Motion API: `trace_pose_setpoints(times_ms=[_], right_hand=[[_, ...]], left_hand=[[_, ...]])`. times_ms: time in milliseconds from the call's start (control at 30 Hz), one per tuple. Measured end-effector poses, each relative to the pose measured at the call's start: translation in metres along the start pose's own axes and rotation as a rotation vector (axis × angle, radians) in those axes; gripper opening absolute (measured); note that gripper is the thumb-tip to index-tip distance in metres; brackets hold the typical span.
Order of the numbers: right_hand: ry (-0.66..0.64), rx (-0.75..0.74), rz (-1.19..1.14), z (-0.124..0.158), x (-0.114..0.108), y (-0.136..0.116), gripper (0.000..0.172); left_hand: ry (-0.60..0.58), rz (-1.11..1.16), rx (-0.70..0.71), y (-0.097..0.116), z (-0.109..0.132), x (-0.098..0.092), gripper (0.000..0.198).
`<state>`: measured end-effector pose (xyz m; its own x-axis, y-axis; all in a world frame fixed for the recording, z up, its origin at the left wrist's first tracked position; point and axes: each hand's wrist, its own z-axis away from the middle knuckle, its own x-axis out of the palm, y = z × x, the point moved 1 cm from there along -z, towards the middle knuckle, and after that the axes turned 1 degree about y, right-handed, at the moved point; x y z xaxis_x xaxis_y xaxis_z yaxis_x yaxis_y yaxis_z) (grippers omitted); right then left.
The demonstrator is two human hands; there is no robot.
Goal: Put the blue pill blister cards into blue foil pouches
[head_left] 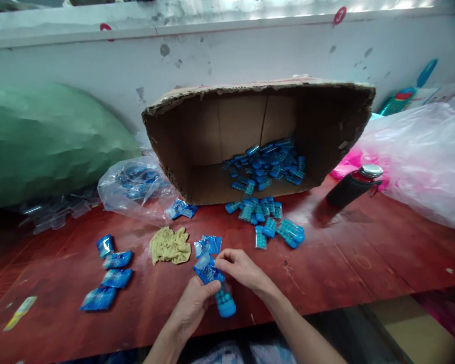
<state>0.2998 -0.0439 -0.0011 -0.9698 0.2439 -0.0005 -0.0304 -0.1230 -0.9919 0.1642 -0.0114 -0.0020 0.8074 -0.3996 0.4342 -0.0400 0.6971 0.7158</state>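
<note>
My left hand (195,301) is closed around a small clear container (226,302) of blue balls with a blue cap, tilted with its cap toward me. A shiny blue printed wrapper (209,270) covers its far end. My right hand (242,270) pinches the wrapper's right edge between thumb and forefinger. Just beyond lie flat blue wrappers (208,244). To the left, several blue wrapped packs (117,278) sit in a staggered column. Unwrapped blue containers (265,217) lie loose in front of a cardboard box (202,184), which holds a heap of the same containers (273,164).
A crumpled yellow-green cloth (170,246) lies left of my hands. Behind it is a clear bag (136,184) of blue wrappers. A black bottle (351,187) stands right of the box, near a large translucent bag (428,162). A green sack (53,146) bulges at left.
</note>
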Motion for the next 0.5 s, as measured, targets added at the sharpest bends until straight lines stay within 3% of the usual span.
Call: trace_pose_setpoints(times_ms=[100,333,500], right_hand=[[-0.001,0.004,0.024,-0.004,0.009,-0.001,0.019],[0.230,-0.300,0.296,0.011,0.008,-0.024,0.020],[0.267,-0.219,0.116,0.021,-0.007,-0.023,0.009]], left_hand=[[-0.012,0.003,-0.018,0.001,-0.001,0.002,0.040],[0.000,-0.050,-0.040,-0.007,-0.003,0.001,0.037],[0.157,0.150,0.026,-0.007,-0.012,-0.007,0.021]])
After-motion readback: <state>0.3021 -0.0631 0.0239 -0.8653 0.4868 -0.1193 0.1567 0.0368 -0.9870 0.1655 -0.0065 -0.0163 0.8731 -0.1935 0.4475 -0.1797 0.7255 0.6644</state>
